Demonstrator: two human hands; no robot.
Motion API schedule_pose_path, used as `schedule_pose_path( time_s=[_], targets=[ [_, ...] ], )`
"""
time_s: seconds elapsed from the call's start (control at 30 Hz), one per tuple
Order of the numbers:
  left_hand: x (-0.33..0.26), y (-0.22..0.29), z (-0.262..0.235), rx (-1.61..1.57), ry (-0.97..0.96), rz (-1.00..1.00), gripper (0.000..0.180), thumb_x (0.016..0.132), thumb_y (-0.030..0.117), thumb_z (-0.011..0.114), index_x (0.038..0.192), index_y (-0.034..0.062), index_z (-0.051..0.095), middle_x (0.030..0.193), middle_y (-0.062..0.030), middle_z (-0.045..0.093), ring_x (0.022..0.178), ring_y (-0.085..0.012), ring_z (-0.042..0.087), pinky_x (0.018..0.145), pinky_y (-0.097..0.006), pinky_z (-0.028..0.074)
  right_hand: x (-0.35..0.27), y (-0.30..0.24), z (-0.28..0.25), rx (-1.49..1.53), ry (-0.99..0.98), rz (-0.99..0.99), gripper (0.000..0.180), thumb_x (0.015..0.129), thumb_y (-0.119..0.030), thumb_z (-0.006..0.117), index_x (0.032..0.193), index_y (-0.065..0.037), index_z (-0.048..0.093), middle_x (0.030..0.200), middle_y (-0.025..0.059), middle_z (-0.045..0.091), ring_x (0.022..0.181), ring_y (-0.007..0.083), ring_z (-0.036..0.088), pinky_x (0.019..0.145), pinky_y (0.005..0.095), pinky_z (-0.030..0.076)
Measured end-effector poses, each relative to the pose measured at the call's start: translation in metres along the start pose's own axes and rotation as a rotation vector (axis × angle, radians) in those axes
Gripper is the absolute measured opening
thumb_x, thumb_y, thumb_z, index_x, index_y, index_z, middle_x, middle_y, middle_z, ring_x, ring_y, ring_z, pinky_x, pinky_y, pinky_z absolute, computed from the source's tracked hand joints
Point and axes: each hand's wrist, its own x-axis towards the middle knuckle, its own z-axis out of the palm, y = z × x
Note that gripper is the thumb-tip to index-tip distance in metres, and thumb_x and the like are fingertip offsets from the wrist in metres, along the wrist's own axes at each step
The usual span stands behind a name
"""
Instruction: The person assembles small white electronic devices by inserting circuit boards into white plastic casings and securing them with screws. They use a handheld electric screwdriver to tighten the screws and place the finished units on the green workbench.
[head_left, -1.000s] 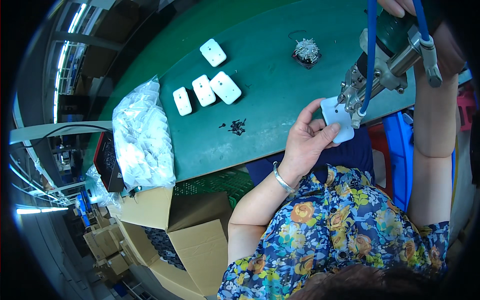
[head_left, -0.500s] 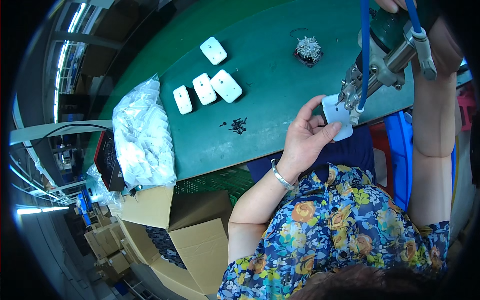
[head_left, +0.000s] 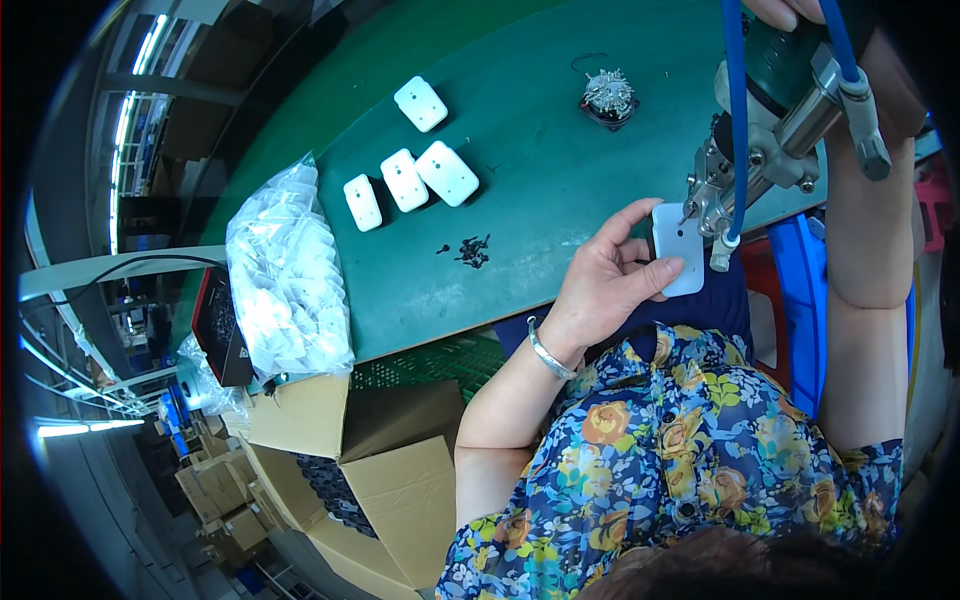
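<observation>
My left hand is closed on the edge of a white plastic case with rounded corners and small dark holes, thumb on its upper face. Over the case hangs a powered screwdriver with a metal head and blue hoses. Its thin tip sits right at the upper part of the case; whether it touches cannot be made out. At the upper right, my right hand wraps round the screwdriver's dark body, largely cut off by the picture's edge. A small heap of black screws lies on the green table.
Several similar white cases lie farther left. A round dark holder bristling with metal pieces stands beyond my left hand. A clear plastic bag of white parts lies at the table's left end, above an open cardboard box with dark parts.
The white case has turned more upright in my left hand and shifted slightly nearer to me. The screwdriver head has moved a little right and nearer. My right hand keeps its grip.
</observation>
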Motion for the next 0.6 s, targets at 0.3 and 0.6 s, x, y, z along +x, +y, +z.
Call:
schedule_pose_path(
  time_s=[0.3, 0.6],
  targets=[
    [0.001, 0.010, -0.002, -0.029, -0.102, -0.140, 0.056, 0.083, 0.012, 0.061, 0.132, 0.0071, 0.032, 0.092, -0.0079, 0.061, 0.083, -0.0127, 0.060, 0.065, -0.023, 0.053, 0.002, -0.005, -0.005, 0.020, -0.005, -0.021, 0.032, 0.092, -0.028, 0.045, 0.106, 0.000, 0.048, 0.081, 0.0057, 0.055, 0.064, 0.0133, 0.057, 0.058, 0.0271, 0.053],
    [0.007, 0.004, 0.013, -0.073, 0.037, -0.048, 0.057, 0.083, 0.009, 0.061, 0.131, 0.0061, 0.032, 0.096, -0.0111, 0.061, 0.084, -0.0169, 0.061, 0.067, -0.026, 0.054, 0.012, -0.012, -0.004, 0.080, -0.043, -0.053, 0.031, 0.092, -0.028, 0.044, 0.106, 0.000, 0.048, 0.081, 0.0054, 0.054, 0.062, 0.0130, 0.056, 0.057, 0.0272, 0.052]
  ],
)
